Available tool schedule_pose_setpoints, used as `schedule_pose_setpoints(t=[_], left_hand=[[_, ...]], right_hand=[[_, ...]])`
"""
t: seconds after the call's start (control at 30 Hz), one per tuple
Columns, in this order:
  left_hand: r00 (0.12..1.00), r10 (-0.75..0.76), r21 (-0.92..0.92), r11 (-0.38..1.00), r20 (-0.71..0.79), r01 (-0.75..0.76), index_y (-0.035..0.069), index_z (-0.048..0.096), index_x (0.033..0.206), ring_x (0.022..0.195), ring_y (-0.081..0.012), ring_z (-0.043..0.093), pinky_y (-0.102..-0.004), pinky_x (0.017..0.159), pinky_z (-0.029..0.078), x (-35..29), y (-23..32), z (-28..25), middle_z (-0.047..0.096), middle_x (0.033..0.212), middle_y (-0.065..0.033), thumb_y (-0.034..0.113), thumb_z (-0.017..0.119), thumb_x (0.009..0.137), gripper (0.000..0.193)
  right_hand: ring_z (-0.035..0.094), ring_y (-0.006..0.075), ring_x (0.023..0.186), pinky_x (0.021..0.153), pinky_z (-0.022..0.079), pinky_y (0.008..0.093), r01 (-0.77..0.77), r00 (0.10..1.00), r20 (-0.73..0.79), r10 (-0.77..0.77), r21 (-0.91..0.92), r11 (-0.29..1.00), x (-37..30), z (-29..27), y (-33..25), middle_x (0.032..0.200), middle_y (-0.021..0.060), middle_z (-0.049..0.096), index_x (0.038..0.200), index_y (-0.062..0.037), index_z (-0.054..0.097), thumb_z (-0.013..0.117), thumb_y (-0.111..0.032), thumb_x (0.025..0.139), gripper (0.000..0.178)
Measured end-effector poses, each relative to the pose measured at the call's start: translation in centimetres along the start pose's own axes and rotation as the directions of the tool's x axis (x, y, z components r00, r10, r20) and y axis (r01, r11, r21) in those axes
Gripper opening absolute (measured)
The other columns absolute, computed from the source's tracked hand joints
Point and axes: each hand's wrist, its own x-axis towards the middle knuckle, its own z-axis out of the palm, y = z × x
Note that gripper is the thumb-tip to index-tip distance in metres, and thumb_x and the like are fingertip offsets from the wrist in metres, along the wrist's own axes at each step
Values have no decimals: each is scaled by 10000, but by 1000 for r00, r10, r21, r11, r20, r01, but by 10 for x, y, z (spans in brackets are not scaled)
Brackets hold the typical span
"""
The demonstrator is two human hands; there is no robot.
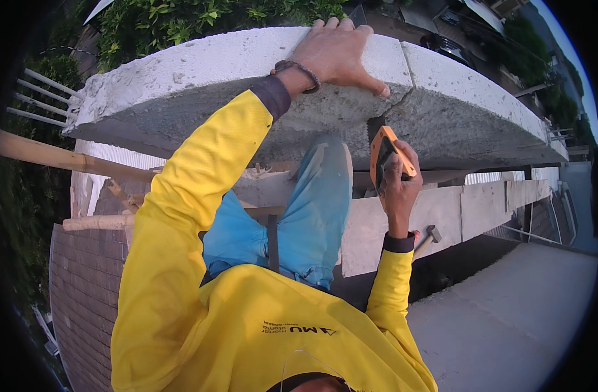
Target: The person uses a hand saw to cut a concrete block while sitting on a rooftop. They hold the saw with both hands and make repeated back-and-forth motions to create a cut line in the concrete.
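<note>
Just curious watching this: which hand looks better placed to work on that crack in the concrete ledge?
Probably the right hand: it holds the orange trowel just below the crack. The left hand lies flat on the ledge.

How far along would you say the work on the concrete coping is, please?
Done: coping slabs sit laid along the wall top. In hand: left hand braces on the slab; right hand holds an orange-handled tool under the joint. Left: that joint looks open, the edge rough.
</note>
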Motion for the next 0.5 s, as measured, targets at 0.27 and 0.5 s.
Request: schedule_pose_setpoints(t=[0.27, 0.5], left_hand=[[999, 39, 22, 999, -5, -39, 56, 562, 1477, 1308, -391, 580, -488, 1105, 437, 3, -6, 5, 632, 1339, -233, 896, 766, 579, 1246], [997, 55, 71, 996, -48, -51, 61, 563, 1480, 1242, -370, 615, -480, 1080, 453, 3, 1, -1, 651, 1290, -210, 866, 788, 590, 1221]], right_hand=[[634, 226, 1159, 993, 488, 344, -285, 958, -19, 285, -130, 950, -124, -58, -111, 1259, 141, 678, 1305, -2, 647, 652, -358, 1058, 434], [663, 207, 1119, 971, 507, 311, 60, 998, -21, -62, -99, 993, -36, 1, -72, 1233, 117, 703, 1272, -7, 667, 641, -182, 1067, 271]])
